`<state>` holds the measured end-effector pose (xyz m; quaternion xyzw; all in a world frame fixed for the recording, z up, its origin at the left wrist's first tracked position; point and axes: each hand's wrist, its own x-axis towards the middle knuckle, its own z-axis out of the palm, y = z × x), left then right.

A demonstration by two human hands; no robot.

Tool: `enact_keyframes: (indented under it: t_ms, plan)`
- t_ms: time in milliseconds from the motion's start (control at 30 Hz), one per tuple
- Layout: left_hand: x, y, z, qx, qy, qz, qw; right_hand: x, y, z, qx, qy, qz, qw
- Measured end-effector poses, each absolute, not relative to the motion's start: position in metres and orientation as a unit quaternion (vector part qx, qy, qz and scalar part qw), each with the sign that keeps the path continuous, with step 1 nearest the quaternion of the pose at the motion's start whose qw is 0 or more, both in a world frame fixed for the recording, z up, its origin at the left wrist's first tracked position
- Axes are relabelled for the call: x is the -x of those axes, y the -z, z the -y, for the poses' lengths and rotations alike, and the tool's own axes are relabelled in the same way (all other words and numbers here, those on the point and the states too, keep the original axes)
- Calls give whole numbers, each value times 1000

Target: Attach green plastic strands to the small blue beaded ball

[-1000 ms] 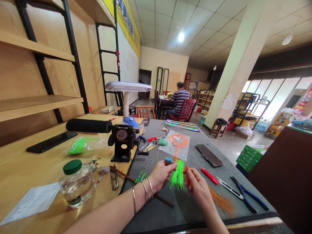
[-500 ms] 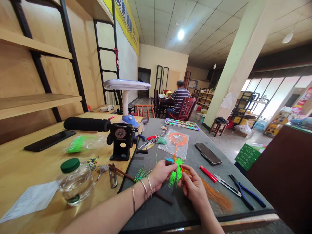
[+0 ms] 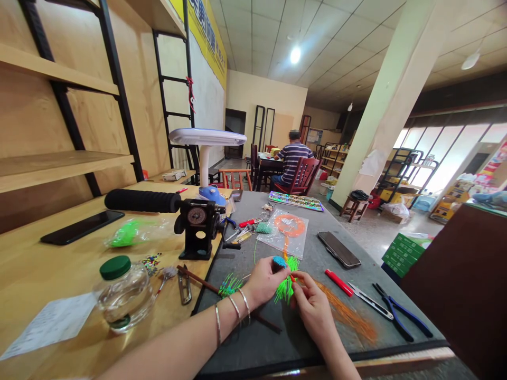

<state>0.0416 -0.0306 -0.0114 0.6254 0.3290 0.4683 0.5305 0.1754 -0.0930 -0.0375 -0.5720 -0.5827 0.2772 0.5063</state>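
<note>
My left hand (image 3: 264,281) pinches a small blue-headed lure (image 3: 279,262) with a bundle of bright green rubber strands (image 3: 285,285) hanging from it, just above the grey mat (image 3: 253,338). My right hand (image 3: 311,306) is closed beside it, fingertips pinching a thin orange strand (image 3: 293,276) against the green bundle. Both hands touch at the bundle. A loose heap of orange strands (image 3: 348,316) lies on the mat right of my right hand. More green strands (image 3: 229,287) lie left of my left wrist.
A black vise with a foam handle (image 3: 198,229) stands at the wooden table's edge. A green-capped jar (image 3: 122,293), a phone (image 3: 338,249), a red tool (image 3: 338,282), scissors (image 3: 370,302), blue pliers (image 3: 404,316) and a bag of orange material (image 3: 287,229) lie around. A person sits far back (image 3: 291,161).
My right hand has moved left and in toward my left hand, bringing the orange strand against the green bundle. The bundle is now more covered by both hands.
</note>
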Motion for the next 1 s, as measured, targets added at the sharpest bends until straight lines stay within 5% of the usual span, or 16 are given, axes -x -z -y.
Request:
enact_keyframes:
  t_ms: [300,633,867,1000]
  plan:
    - [-37,3,29,-513,-352,-350,701,-173,30,100,526,-289,604,525]
    - [-38,8,36,-693,-460,-358,425,-174,39,96,604,-190,612,474]
    - [-36,0,31,-517,-297,-350,723,-175,34,99,536,-270,591,540]
    - [-26,-8,23,-533,-254,-334,735,-180,33,103,524,-227,652,499]
